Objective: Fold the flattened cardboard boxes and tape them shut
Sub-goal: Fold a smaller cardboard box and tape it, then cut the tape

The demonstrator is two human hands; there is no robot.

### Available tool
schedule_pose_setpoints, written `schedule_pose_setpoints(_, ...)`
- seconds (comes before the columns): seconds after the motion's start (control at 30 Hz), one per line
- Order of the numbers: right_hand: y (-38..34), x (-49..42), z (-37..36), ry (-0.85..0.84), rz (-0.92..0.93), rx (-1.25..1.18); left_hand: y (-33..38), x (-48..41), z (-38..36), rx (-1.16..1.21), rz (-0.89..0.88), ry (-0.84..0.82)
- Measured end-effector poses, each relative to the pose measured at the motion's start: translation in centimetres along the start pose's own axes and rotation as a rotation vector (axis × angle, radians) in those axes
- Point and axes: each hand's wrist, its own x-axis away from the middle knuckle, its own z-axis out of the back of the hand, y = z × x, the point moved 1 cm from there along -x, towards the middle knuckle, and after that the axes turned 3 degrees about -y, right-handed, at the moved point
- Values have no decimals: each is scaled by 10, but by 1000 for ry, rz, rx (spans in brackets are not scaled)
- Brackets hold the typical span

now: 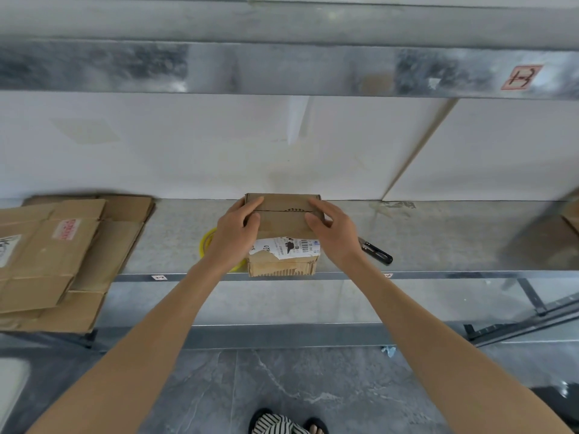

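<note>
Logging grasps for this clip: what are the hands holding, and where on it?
Both grip the small cardboard box: left hand at its left end, right hand at its right end.

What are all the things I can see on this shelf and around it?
small box: one, brown cardboard with torn white label, shelf front, centre
flattened boxes: one stack, brown, left end of shelf
tape roll: one, yellow, behind the left wrist, mostly hidden
cutter: one, black handle, right of the small box
shelf: one, grey metal, under all these
sticker: one, red and white, upper beam, right
striped sandal: one, black and white, on the floor, bottom edge
left hand: holds the small box's left side
right hand: holds its right side
</note>
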Motion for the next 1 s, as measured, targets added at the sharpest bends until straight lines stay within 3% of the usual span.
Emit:
schedule_pose_setpoints(0.3, 0, -8, 11, -31, -1, 82, 8, 0, -6, 8, 34, -20)
schedule_pose_setpoints(0.4, -1, -12, 13, -73, 85, 317, 8, -1, -5, 0, 15, -17)
schedule_pose_setpoints(0.57, -14, -17, 7, -305, 216, 869, 10, -2, -3, -30, -15, -40)
schedule_pose_setpoints(0.77, -14, -26, 4, -273, 310, 938, -5, -5, -1, 36, -29, -41)
schedule_pose_setpoints(0.87, -12, -25, 3, -256, 331, 934, -31, -7, 9, 156, 92, 22)
schedule_pose_setpoints(0.93, -13, -24, 2, -245, 334, 937, -55, -6, 18, 6, 234, -34)
schedule_pose_setpoints(1.0, -13, -24, 2, -240, 333, 937, -74, 2, 25, -347, 311, -248)
